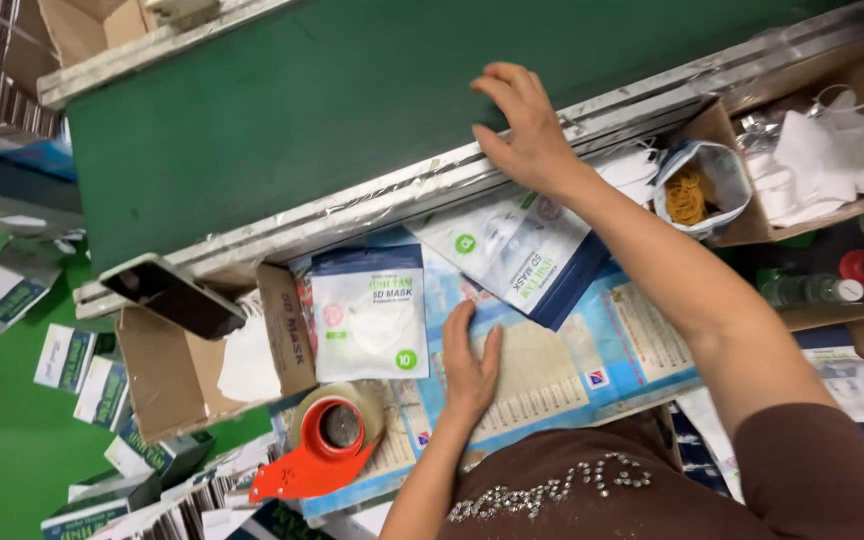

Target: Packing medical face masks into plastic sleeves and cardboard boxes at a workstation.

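Observation:
My left hand [469, 362] lies flat, fingers apart, on a blue printed sheet [592, 345] covering the work surface. Just to its left lies a white and blue mask packet [369, 313]. My right hand [520, 122] reaches forward with spread fingers onto the metal rail [352, 205] at the edge of the green conveyor belt [332, 95]; it holds nothing. Below that wrist sits a stack of mask packets [512, 250], tilted.
A tape dispenser with an orange handle [327, 440] sits near my left arm. An open cardboard box [187, 365] carries a dark phone [174, 295]. At right, a box [742, 225] holds white masks [832, 150] and a bag of rubber bands [697, 190]. Bottles [812, 288] stand beyond.

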